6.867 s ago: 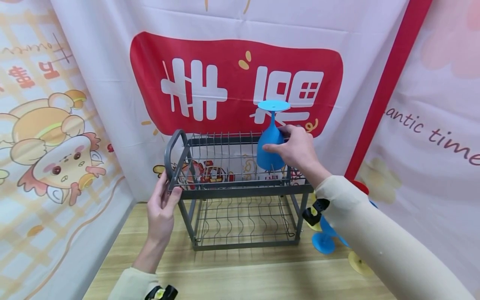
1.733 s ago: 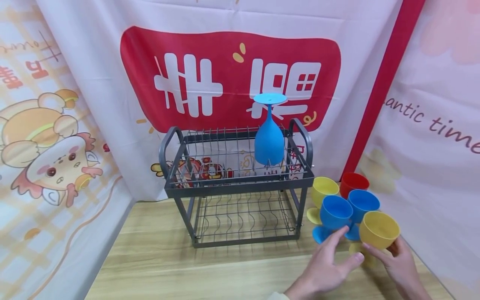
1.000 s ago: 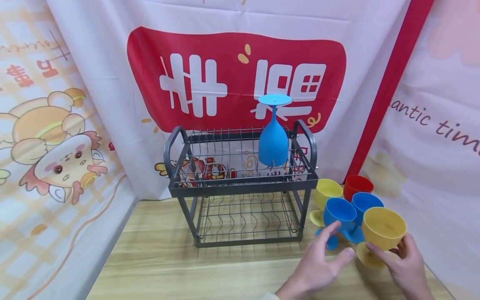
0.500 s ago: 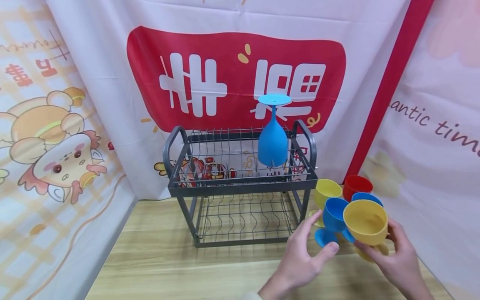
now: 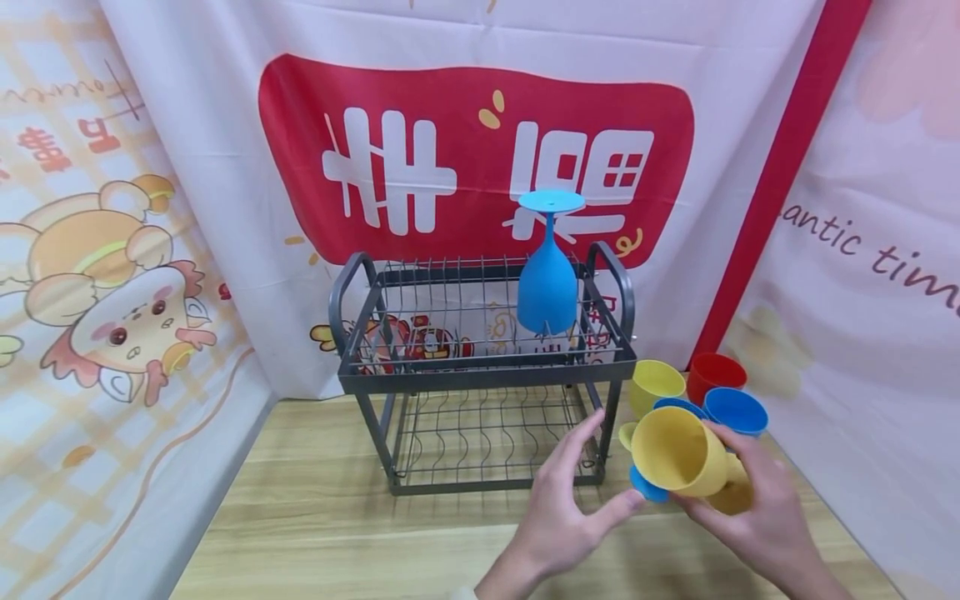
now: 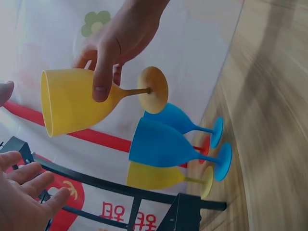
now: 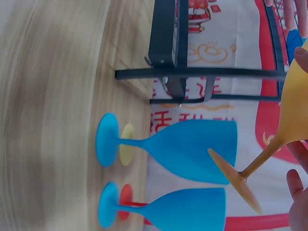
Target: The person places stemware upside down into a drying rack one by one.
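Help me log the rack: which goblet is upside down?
The blue goblet on the rack, foot up. The right hand holds a tilted yellow goblet; the other four stand upright.

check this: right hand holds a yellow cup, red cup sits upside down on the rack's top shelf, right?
The upside-down cup on the top shelf is blue, not red, as the head view shows. The right hand does hold a yellow cup.

The right grip holds a yellow goblet; behind blue goblets hides, seemingly, a red goblet.
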